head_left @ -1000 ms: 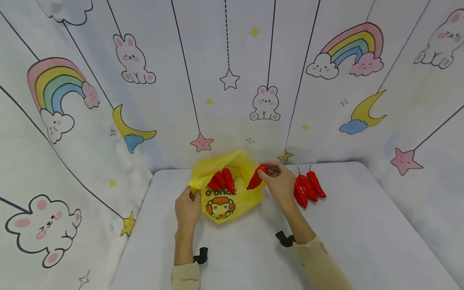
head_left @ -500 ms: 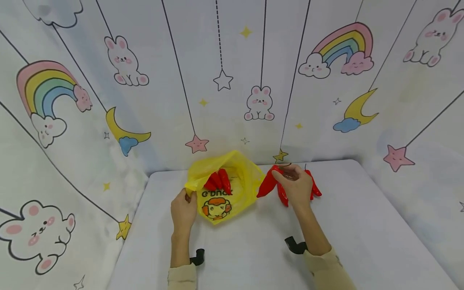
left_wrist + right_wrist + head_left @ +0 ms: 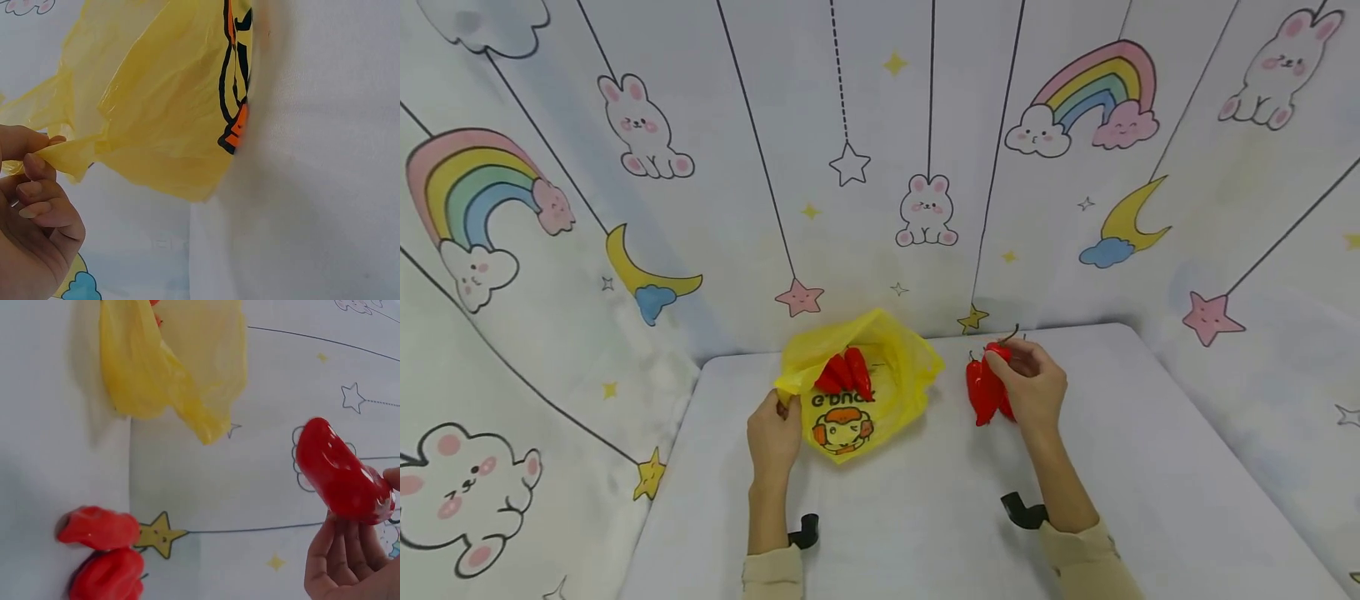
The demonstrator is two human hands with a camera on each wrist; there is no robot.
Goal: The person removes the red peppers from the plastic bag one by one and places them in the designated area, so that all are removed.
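Note:
My left hand (image 3: 773, 437) pinches the left edge of a yellow plastic bag (image 3: 891, 421); in the left wrist view, its fingers curl round a gathered strip of the yellow film. Several red chili peppers (image 3: 860, 375) show inside the bag's mouth, above a printed cartoon face. To the right of the bag, my right hand (image 3: 1033, 387) grips a red chili pepper (image 3: 337, 475) near its stem end. The held pepper is raised over other red chili peppers (image 3: 976, 392) lying on the table, which the hand partly hides in the head view.
A white-covered table (image 3: 917, 517) carries everything. Behind it stands a pale backdrop (image 3: 880, 250) printed with rabbits, rainbows and stars. Each wrist wears a black camera mount (image 3: 1024, 512).
My right hand has moved right, away from the bag's mouth, with the chili pepper in its grip, to above the table peppers. My left hand still holds the bag's edge.

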